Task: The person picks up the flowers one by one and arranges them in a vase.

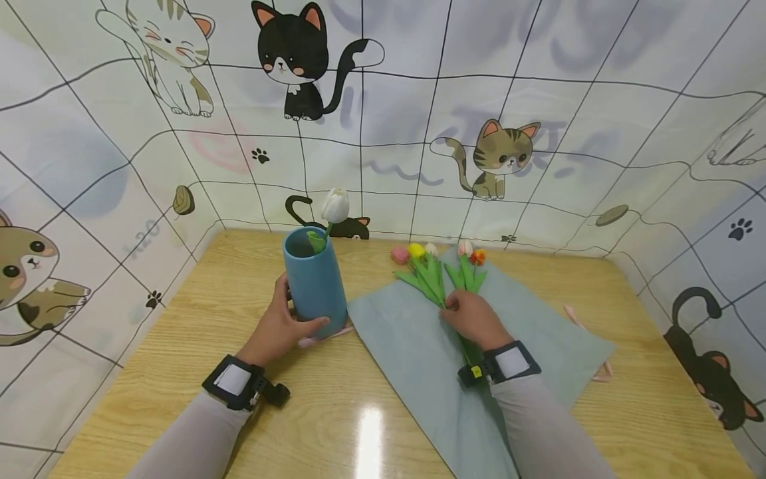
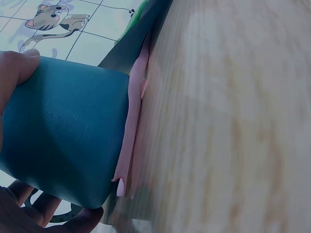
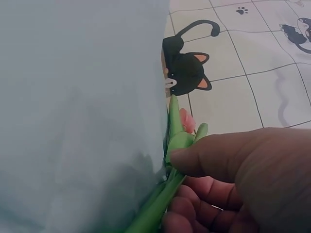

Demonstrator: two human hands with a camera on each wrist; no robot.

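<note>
We see the left hand [image 1: 278, 326] wrapped round a blue vase [image 1: 316, 286], its thumb lying across the near side and its fingers bent round the other. The vase stands upright at about half past nine from the right hand [image 1: 475, 320], and a single white tulip [image 1: 335, 207] rises from its mouth, leaning toward one o'clock. At the vase's foot, near five o'clock, we find a pink ribbon [image 2: 133, 111] lying just beside the base. The right hand is pinching green stems between thumb and curled fingers; how many it holds we cannot tell. Those stems belong among the tulips [image 1: 429, 274] lying on blue-grey paper [image 1: 401, 346], blooms toward eleven o'clock from the hand: pink, yellow and white in one cluster, pale pink and orange-red in the other. The paper spreads on the wooden table [image 1: 323, 406], at three o'clock from the vase, and a second pink strip [image 1: 603, 378] shows past its edge, near four o'clock from the right hand. At twelve o'clock, behind everything, we have a gridded cloth [image 1: 407, 100] printed with cats.
</note>
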